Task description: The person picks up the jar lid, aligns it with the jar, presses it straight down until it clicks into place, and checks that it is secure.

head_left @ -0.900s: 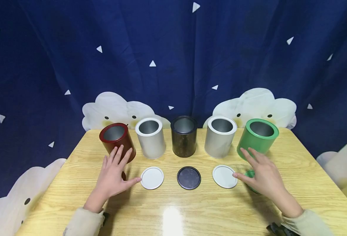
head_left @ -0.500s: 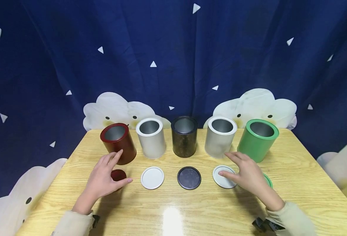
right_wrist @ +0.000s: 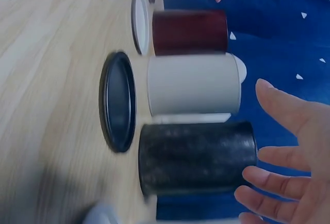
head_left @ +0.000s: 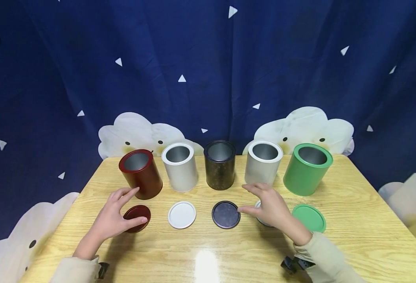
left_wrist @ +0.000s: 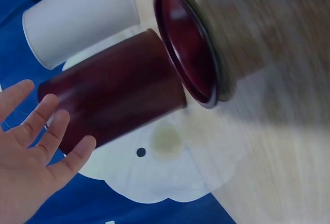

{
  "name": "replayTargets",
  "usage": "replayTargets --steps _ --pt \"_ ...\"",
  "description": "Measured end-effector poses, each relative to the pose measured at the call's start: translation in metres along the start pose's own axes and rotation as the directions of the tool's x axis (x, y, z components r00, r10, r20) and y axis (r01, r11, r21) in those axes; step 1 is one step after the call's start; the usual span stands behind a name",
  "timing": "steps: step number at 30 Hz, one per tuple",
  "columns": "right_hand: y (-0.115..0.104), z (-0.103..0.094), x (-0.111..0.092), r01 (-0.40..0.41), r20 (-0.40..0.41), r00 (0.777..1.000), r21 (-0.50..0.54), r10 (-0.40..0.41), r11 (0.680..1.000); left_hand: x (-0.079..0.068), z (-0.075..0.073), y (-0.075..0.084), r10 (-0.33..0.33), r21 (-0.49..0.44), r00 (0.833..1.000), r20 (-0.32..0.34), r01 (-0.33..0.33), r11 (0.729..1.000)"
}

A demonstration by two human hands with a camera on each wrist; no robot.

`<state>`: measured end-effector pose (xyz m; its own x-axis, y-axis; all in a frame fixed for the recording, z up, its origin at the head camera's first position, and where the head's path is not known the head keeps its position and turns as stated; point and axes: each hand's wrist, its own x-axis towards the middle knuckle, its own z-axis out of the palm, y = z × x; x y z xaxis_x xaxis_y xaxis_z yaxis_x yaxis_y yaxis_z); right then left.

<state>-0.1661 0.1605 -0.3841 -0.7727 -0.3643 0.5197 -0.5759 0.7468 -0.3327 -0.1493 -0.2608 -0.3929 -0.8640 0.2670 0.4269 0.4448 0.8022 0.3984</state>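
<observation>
Five lids lie before five open cans

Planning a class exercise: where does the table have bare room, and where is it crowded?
The table is bare in front of the black lid, between the sleeves, and right of the green lid. Crowded: the row of five cans, narrowly gapped.

navy curtain, white triangles, pale clouds, wooden table, glare

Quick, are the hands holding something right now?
Left hand: open, holding nothing, near the red lid.
Right hand: open, holding nothing, near the black lid.
</observation>
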Motion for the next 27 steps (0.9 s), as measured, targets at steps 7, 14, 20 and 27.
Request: replayTargets --steps 7,14,20,27 --pt "-0.015 0.02 0.014 0.025 0.027 0.999 0.084 -0.027 0.996 -0.003 -0.004 -0.007 -0.008 -0.06 1.0 0.017 0.009 0.998" --pt "-0.03 0.036 0.029 0.024 0.081 0.996 0.129 -0.034 0.991 -0.007 -0.006 -0.019 -0.016 -0.073 0.999 0.035 0.019 0.997" --pt "-0.043 0.049 0.041 0.046 0.101 0.993 0.134 -0.06 0.99 -0.009 -0.008 -0.029 0.003 -0.079 0.999 0.036 -0.001 0.997" --pt "-0.059 0.065 0.053 0.063 0.122 0.989 0.165 -0.083 0.984 -0.011 -0.011 -0.039 0.017 -0.102 0.998 0.054 -0.011 0.995"
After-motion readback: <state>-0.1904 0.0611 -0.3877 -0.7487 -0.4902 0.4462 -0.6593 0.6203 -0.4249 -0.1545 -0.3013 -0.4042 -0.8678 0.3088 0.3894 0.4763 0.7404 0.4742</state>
